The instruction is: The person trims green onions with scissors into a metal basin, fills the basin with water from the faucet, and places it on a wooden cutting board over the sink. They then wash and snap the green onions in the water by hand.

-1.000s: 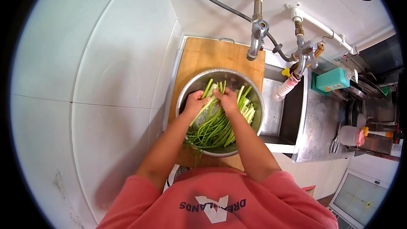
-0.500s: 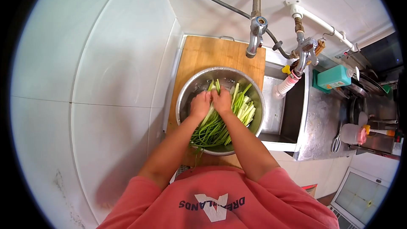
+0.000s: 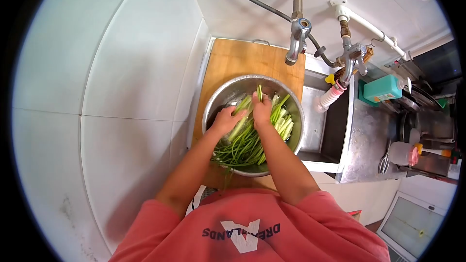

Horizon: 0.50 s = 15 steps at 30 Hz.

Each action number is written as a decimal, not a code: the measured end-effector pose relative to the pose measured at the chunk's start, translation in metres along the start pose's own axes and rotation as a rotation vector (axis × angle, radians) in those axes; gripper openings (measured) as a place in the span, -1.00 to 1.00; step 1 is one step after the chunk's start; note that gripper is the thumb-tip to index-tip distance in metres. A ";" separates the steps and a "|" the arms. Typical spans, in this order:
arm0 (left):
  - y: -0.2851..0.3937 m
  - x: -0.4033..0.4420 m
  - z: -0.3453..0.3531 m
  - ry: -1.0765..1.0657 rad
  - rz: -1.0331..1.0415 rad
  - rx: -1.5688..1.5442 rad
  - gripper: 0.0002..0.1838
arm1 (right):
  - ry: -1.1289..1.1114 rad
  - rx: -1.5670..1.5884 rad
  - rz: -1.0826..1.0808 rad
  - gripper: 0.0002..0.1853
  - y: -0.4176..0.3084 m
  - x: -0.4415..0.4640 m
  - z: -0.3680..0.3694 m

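A round metal basin [image 3: 212,99] sits on a wooden cutting board [image 3: 242,58]. Inside it are long green vegetable stalks [image 3: 242,143], thin and dark toward me, with thicker pale cut pieces [image 3: 284,126] along the right side. Water appears to be in the basin. My right hand [image 3: 262,110] is closed around a few green stalks, whose ends poke out above the fingers. On the left of the basin, my left hand [image 3: 226,120] has its fingers stretched out beside the pale stalks, with its fingertips at or near them.
Two wall taps [image 3: 297,43] hang above, the right one with a pink-and-white hose [image 3: 330,96] over a metal sink [image 3: 313,116]. A teal pump bottle [image 3: 383,88], scissors [image 3: 384,161] and a jar [image 3: 403,153] stand on the right counter. A tiled wall [image 3: 126,77] borders the left.
My hands, close together before, have moved apart: the left a little left and down, the right to the right with the stalks in it. The left fingers have opened.
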<state>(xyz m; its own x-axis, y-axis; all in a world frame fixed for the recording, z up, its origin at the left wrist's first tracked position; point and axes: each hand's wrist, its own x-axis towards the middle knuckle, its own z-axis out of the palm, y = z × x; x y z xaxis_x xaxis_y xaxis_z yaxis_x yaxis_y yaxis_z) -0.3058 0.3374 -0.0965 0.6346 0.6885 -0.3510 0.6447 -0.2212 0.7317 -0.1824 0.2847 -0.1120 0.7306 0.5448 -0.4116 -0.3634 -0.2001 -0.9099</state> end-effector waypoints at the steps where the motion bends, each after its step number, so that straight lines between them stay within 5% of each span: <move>1: -0.007 -0.001 0.004 -0.128 -0.082 -0.316 -0.79 | -0.033 0.180 0.054 -0.80 -0.001 -0.003 0.002; 2: -0.002 -0.003 0.002 -0.257 -0.163 -0.633 -0.77 | -0.033 0.181 0.052 -0.80 0.001 -0.003 0.001; 4: 0.009 -0.007 -0.001 -0.295 -0.180 -0.642 -0.77 | -0.241 -0.250 -0.064 -0.80 0.005 -0.003 -0.007; 6: 0.025 -0.014 -0.003 -0.371 -0.219 -0.665 -0.77 | -0.107 -0.198 -0.014 -0.79 -0.002 -0.002 -0.007; 8: 0.011 -0.007 0.012 -0.337 -0.134 -0.659 -0.78 | -0.135 0.387 0.362 -0.79 -0.009 -0.008 -0.006; 10: 0.012 -0.004 0.016 -0.115 -0.290 -0.646 -0.77 | -0.178 0.465 0.277 -0.77 0.004 -0.002 -0.005; 12: 0.001 0.005 0.015 -0.034 -0.282 -0.616 -0.75 | -0.071 -0.398 0.164 -0.62 -0.014 -0.005 -0.012; 14: -0.003 0.014 0.007 0.072 -0.301 -0.155 -0.72 | -0.118 -0.527 0.137 -0.58 -0.012 -0.013 -0.009; 15: 0.011 0.009 0.002 0.018 -0.437 -0.363 -0.75 | -0.188 -0.746 0.016 -0.56 -0.001 -0.013 -0.004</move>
<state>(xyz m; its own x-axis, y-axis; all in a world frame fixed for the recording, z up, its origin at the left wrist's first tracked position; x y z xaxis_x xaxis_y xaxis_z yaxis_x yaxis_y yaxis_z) -0.2925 0.3400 -0.0930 0.3320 0.6753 -0.6586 0.6557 0.3368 0.6758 -0.1891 0.2743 -0.1060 0.5934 0.6531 -0.4705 0.1613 -0.6691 -0.7255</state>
